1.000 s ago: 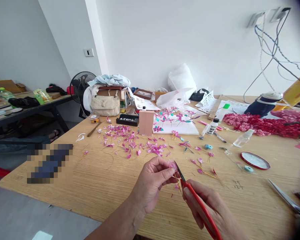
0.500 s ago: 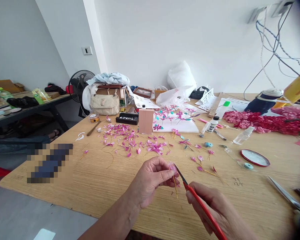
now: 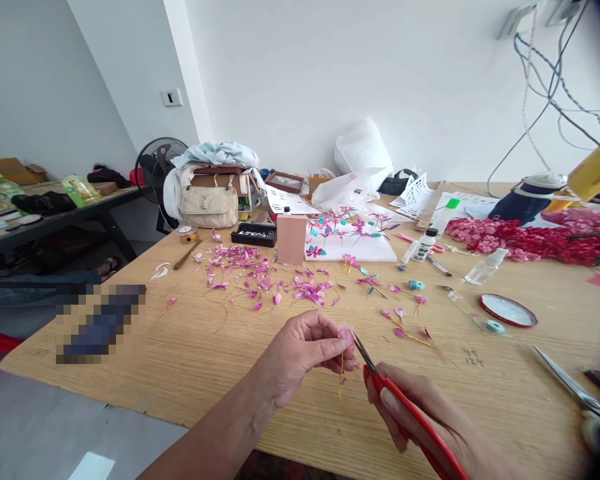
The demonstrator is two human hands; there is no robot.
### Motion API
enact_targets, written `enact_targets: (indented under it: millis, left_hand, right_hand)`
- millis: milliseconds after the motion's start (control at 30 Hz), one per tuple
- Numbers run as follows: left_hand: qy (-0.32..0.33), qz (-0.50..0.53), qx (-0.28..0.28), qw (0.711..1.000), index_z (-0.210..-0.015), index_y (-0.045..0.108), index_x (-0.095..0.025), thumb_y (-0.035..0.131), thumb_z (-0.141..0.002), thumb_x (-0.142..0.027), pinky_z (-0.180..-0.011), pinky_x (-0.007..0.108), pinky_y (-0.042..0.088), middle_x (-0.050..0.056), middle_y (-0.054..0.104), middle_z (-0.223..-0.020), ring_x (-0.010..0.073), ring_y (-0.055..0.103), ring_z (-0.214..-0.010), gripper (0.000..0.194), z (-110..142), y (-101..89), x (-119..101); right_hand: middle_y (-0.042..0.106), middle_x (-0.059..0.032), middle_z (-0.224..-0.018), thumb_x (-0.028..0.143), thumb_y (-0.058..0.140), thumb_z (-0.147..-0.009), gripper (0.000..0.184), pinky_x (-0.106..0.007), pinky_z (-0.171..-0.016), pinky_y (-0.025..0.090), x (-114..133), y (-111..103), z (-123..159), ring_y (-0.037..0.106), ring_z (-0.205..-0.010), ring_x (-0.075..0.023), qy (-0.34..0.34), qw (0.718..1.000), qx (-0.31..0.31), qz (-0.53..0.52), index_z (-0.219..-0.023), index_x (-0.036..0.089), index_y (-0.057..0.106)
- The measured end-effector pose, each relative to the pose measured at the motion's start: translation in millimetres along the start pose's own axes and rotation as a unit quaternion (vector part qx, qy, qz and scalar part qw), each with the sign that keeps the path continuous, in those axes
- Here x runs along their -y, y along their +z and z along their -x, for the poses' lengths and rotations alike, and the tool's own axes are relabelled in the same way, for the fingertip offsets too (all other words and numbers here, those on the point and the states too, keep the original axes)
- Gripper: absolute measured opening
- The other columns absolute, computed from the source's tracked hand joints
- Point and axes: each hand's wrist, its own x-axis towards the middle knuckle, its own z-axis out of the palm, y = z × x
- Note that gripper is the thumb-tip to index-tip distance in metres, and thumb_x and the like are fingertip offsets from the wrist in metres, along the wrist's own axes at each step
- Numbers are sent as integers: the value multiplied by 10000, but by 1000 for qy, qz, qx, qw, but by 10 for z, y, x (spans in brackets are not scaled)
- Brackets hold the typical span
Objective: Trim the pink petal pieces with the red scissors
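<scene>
My left hand [image 3: 313, 347] pinches a small pink petal [image 3: 346, 335] between thumb and fingers. A twisted golden thread stem [image 3: 341, 377] hangs below it. My right hand [image 3: 415, 407] is wrapped around red-handled scissors [image 3: 405, 403], and their dark blades point up and left at the petal's right edge. The blade tips look slightly apart; whether they touch the petal I cannot tell. Right of my hands lie several pink petals on golden stems [image 3: 400, 332]. Beyond my left hand is a scattered heap of pink petals [image 3: 310, 290].
A wooden block [image 3: 292, 240] stands behind the petals, beside a white foam slab [image 3: 350, 250] bearing pink flowers. Large silver scissors [image 3: 570, 383], a red-rimmed round lid [image 3: 509, 311], a spray bottle [image 3: 486, 268] and a thread spool [image 3: 494, 326] lie to the right. A black tray [image 3: 253, 235] sits further back.
The scissors have moved slightly right and away from the petal, with my right hand. My left hand keeps hold of the petal, and the golden stem now hangs straighter.
</scene>
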Motion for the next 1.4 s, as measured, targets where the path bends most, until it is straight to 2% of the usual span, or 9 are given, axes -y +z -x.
enact_targets:
  millis: [233, 467, 733, 967, 1100, 1267, 1400]
  left_hand:
    - [6, 2, 19, 1000, -740, 569, -140, 673, -717, -245, -605, 216, 421, 22, 612, -701, 97, 569, -622, 149, 2, 13, 33]
    - [11, 4, 24, 1000, -740, 555, -141, 668, -722, -230, -604, 205, 430, 13, 614, -704, 90, 569, -625, 145, -8, 10, 63]
    - [8, -2, 30, 1000, -737, 557, -127, 657, -730, -202, -593, 202, 430, 10, 600, -709, 77, 557, -605, 126, -12, 11, 54]
    - [1, -8, 30, 1000, -733, 559, -127, 666, -718, -226, -592, 216, 429, 12, 596, -693, 81, 548, -581, 147, -15, 8, 65]
    - [-1, -12, 31, 999, -723, 560, -125, 670, -707, -223, -587, 220, 428, 10, 592, -674, 83, 542, -568, 148, -15, 8, 51]
    - [-11, -13, 27, 999, -722, 565, -122, 667, -705, -211, -593, 220, 425, 12, 599, -682, 82, 545, -572, 136, -17, 6, 50]
    - [-12, -12, 28, 999, -715, 563, -122, 667, -703, -203, -583, 212, 414, 10, 597, -669, 80, 540, -568, 133, -20, -4, 60]
  right_hand:
    - [440, 20, -558, 662, 314, -830, 500, -271, -527, 428, -43, 24, -7, 433, -513, -136, -22, 998, -20, -52, -618, 218, 407]
    - [447, 27, -551, 602, 313, -869, 464, -266, -550, 411, -33, 18, -35, 432, -514, -133, -10, 1000, 2, -18, -632, 216, 417]
    - [417, 42, -561, 570, 338, -881, 425, -244, -515, 411, -73, 16, -35, 426, -499, -122, -12, 998, 15, -52, -693, 207, 455]
    - [421, 32, -560, 728, 345, -767, 536, -248, -483, 432, -8, 24, -14, 444, -498, -129, -5, 998, -16, -55, -635, 214, 424]
    - [413, 39, -554, 647, 355, -818, 474, -228, -463, 425, -56, 37, -2, 437, -481, -119, 8, 999, -19, -47, -646, 213, 434]
    - [410, 46, -506, 611, 420, -794, 426, -219, -419, 386, -105, 51, 5, 423, -448, -120, 9, 999, -35, -28, -652, 212, 466]
    - [387, 49, -522, 539, 400, -838, 392, -203, -404, 356, -86, 46, 2, 407, -442, -107, 23, 999, -43, 12, -617, 215, 404]
